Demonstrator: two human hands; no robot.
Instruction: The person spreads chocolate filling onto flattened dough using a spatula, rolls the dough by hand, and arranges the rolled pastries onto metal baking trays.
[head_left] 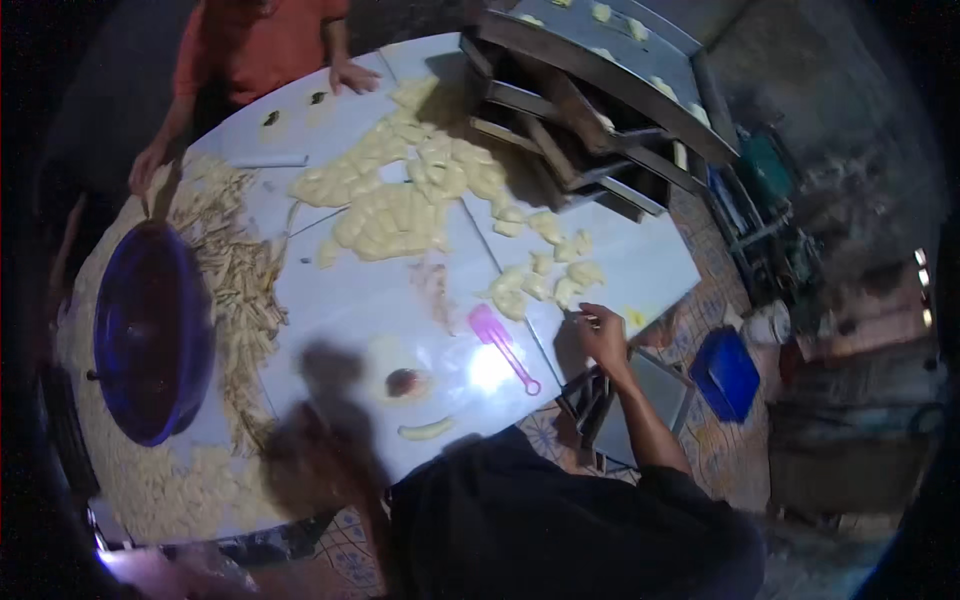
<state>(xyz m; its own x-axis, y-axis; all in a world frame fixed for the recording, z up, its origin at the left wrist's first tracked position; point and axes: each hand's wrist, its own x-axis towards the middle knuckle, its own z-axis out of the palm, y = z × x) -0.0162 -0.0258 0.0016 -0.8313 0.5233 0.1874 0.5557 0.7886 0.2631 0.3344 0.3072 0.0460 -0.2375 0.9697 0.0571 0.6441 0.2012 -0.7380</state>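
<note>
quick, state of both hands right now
Left hand: too dark and blurred to tell.
Right hand: curled beside pale dough pieces; whether it holds anything can't be told.

White table (640, 262) under pale pieces (392, 222), perhaps dough

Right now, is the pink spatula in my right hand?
No, the pink spatula lies on the white tabletop, apart from your right hand.

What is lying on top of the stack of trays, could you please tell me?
Several pale dough pieces lie spread over the top tray. Whatever the lower trays hold is mostly covered, so I cannot tell.
</note>
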